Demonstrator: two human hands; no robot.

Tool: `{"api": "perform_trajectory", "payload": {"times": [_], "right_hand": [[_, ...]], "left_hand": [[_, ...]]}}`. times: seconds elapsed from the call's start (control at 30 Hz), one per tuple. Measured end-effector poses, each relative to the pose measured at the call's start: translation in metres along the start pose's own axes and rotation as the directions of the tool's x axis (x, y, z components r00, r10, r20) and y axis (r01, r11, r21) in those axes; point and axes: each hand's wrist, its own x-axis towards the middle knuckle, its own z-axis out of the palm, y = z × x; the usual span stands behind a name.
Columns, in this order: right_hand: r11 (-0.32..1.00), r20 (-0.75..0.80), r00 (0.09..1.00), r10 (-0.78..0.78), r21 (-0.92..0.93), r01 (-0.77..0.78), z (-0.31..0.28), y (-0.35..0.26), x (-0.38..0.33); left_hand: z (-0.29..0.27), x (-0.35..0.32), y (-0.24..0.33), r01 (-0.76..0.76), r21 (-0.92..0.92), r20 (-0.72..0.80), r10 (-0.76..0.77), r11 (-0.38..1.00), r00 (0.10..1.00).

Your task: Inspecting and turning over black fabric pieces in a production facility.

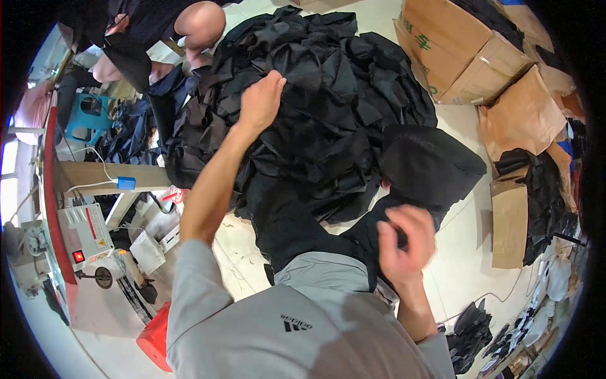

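A large heap of crumpled black fabric pieces (315,95) rises in front of my knees. My left hand (260,101) reaches over its near-left side, fingers closed and pressed against a black fabric piece whose edges blend into the heap. Above my right thigh hovers my right hand (409,243), slightly blurred, its fingers curved and apart from the thumb with nothing visible between them. Just beyond it, a boxy black fabric item (432,163) rests by my right knee; its underside is hidden.
Cardboard boxes (454,54) and brown paper (524,114) stand at the right. On the left are a table with a red edge (50,189), a white control box (88,230) and a blue plastic stool (88,117). Another person's bare knee (201,22) shows at the upper left.
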Motion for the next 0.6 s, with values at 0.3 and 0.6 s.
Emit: {"api": "perform_trajectory", "payload": {"times": [0.3, 0.6], "right_hand": [[0.616, 0.609, 0.787, 0.094, 0.586, -0.527, 0.097, -0.032, 0.062], [-0.077, 0.766, 0.598, -0.235, 0.598, -0.797, 0.117, -0.028, 0.061]], "left_hand": [[-0.208, -0.020, 0.099, 0.337, -0.649, 0.652, 0.270, 0.682, 0.709], [-0.252, -0.063, 0.111, 0.720, -0.637, 0.767, 0.319, 0.274, 0.557]]}}
